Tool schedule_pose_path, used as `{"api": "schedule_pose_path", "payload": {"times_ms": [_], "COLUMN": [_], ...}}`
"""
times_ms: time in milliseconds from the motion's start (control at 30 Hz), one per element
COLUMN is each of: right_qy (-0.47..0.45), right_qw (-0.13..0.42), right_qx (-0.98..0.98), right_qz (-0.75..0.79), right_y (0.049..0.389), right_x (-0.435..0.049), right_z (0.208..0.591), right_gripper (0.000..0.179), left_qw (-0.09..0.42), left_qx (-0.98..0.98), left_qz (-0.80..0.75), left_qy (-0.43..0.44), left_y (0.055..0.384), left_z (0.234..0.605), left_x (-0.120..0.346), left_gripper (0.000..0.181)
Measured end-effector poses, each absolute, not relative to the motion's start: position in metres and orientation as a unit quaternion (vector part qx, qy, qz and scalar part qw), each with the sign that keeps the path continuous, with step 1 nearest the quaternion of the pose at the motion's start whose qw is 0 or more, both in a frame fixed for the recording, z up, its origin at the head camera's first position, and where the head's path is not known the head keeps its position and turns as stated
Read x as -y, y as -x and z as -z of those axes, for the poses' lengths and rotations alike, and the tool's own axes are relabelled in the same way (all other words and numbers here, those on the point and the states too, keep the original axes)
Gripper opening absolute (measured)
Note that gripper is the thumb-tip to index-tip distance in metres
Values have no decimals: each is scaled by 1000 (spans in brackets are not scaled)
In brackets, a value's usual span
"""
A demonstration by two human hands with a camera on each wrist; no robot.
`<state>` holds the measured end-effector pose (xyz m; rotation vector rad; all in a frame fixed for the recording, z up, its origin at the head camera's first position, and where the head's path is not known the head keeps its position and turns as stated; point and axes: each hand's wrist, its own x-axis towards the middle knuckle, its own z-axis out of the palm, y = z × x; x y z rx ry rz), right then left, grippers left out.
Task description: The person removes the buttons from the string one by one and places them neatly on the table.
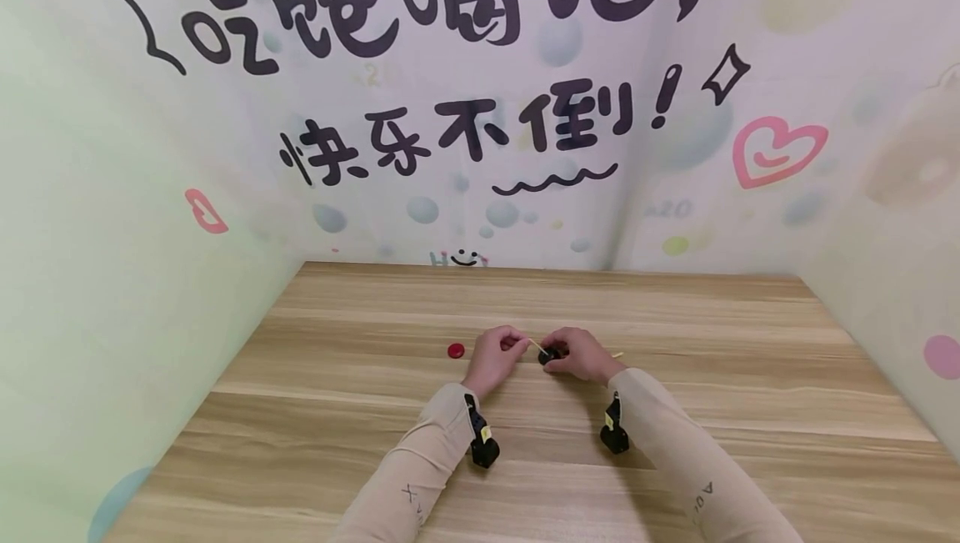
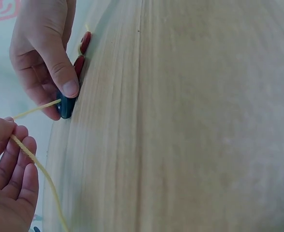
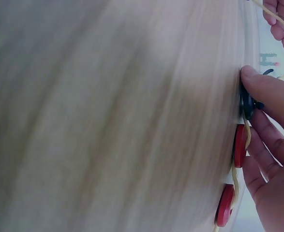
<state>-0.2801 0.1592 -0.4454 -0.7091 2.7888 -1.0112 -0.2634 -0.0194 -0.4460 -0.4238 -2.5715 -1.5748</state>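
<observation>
My left hand (image 1: 498,355) pinches a yellow string (image 2: 47,175) between thumb and fingertips, and the string's loose end hangs below. In the left wrist view, the string runs from that pinch to a dark button-like disc (image 2: 66,107). My right hand (image 1: 581,353) holds this disc between thumb and fingers, tilted on edge close over the table. Two red discs (image 3: 240,146) follow it along the string in the right wrist view, beside the right palm. In the head view the right hand mostly covers these threaded discs.
A separate red disc (image 1: 456,350) lies on the wooden table (image 1: 360,309), left of my left hand. Printed cloth walls (image 1: 480,218) enclose the table at the back and on both sides. Each sleeve carries a black wrist camera (image 1: 483,449).
</observation>
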Motion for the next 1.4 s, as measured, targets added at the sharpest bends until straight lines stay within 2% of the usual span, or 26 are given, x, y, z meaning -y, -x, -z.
{"api": "schedule_pose_path", "payload": {"times_ms": [267,733,1167,1400], "right_qy": [235,239,233,222], "right_qw": [34,28,-2,-5], "right_qx": [-911,-899,-894,-893], "right_qz": [338,365,382,391], "right_y": [283,283,284,284], "right_x": [-158,-159,-157,-157], "right_z": [447,448,451,453], "right_gripper": [24,32,34,26], "left_qw": [47,52,50,53], "left_qx": [845,846,852,849], "left_qz": [513,512,505,511], "left_qy": [141,140,129,125], "left_y": [262,262,261,261], "left_z": [447,451,453,453], "left_x": [20,23,27,27], "left_gripper": [10,9,9,10]}}
